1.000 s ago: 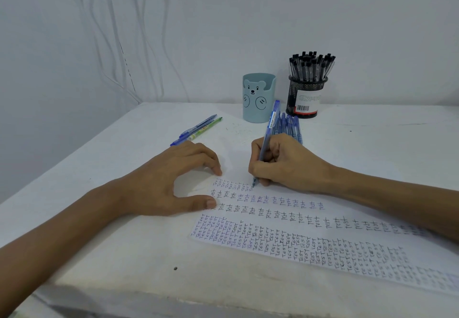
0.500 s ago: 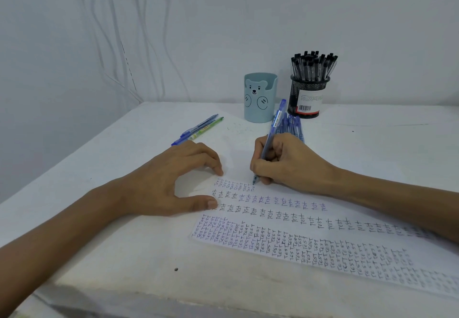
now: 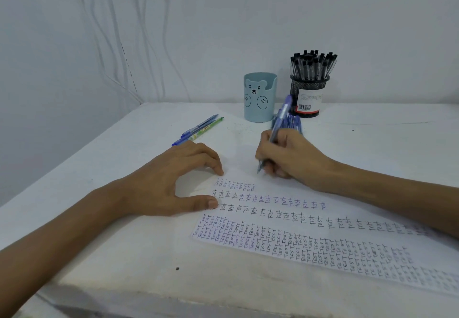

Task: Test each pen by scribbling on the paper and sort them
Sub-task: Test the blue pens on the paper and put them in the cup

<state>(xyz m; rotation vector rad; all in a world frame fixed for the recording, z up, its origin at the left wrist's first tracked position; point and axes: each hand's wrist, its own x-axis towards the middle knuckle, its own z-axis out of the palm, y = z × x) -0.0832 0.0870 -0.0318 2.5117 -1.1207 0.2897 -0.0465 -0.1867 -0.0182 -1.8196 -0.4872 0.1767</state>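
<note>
A white paper [image 3: 310, 225] covered with rows of handwritten "test" lies on the table. My right hand [image 3: 290, 156] grips a blue pen [image 3: 279, 125] in a writing hold, its tip just above the top row of writing. My left hand [image 3: 173, 181] rests on the paper's left edge, index fingertip and thumb pressing it down. Behind my right hand lies a bundle of blue pens [image 3: 294, 121], partly hidden. Two blue pens [image 3: 198, 129] and a green pen [image 3: 208, 129] lie together at the left.
A light blue bear-faced cup [image 3: 259, 96] and a black mesh holder [image 3: 309, 94] full of black-capped pens stand near the back wall. White cables [image 3: 149, 44] hang down the wall at left. The table's front edge [image 3: 173, 300] is close to me.
My right hand with the pen has shifted slightly to the right and the pen has tilted a little; the left hand has stayed in place on the paper.
</note>
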